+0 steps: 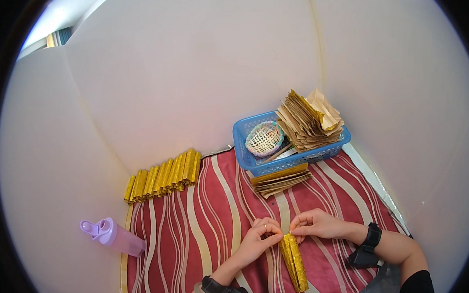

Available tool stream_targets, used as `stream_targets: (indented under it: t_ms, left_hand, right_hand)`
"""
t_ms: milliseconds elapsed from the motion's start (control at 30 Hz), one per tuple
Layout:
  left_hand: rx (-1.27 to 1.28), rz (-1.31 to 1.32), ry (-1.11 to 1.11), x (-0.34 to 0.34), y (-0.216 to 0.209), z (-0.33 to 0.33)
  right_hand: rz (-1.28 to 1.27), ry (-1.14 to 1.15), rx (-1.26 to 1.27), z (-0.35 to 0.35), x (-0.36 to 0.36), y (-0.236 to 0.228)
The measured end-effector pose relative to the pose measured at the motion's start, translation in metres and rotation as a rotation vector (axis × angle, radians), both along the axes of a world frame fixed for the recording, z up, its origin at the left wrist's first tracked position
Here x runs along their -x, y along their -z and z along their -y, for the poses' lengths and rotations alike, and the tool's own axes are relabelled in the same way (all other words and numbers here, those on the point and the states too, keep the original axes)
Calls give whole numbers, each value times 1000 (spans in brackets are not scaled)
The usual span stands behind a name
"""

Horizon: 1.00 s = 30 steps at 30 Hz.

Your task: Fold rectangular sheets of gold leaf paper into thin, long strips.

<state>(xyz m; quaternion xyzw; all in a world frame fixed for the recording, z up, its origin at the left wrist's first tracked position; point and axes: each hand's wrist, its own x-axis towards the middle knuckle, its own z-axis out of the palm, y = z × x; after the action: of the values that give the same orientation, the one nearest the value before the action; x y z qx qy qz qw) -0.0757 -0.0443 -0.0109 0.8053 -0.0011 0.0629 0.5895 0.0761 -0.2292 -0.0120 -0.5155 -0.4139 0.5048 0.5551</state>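
Left hand point(260, 240), right hand point(317, 224) pinching folded gold paper point(295, 264).

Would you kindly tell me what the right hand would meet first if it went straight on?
Beyond the gold paper it touches, the right hand would probably meet the left hand first, though depth is unclear.

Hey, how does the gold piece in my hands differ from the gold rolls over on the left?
The gold piece is single, while the gold rolls are many, grouped in a row. The gold piece is pinched at its far end by the left hand and right hand; no hand touches the gold rolls. Both are gold, long and narrow.
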Motion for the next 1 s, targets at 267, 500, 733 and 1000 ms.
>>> stream_targets:
  t_ms: [267, 500, 733, 1000]
  left_hand:
    - [-78, 22, -2, 0, 2, 2]
    - [-97, 34, -5, -1, 3, 7]
    - [-182, 98, -7, -1, 7, 10]
    - [-187, 113, -6, -1, 7, 11]
  right_hand:
    - [10, -3, 19, 0, 1, -1]
    - [-3, 15, 53, 1, 3, -4]
    - [1, -4, 81, 1, 3, -8]
    - [27, -34, 90, -1, 2, -6]
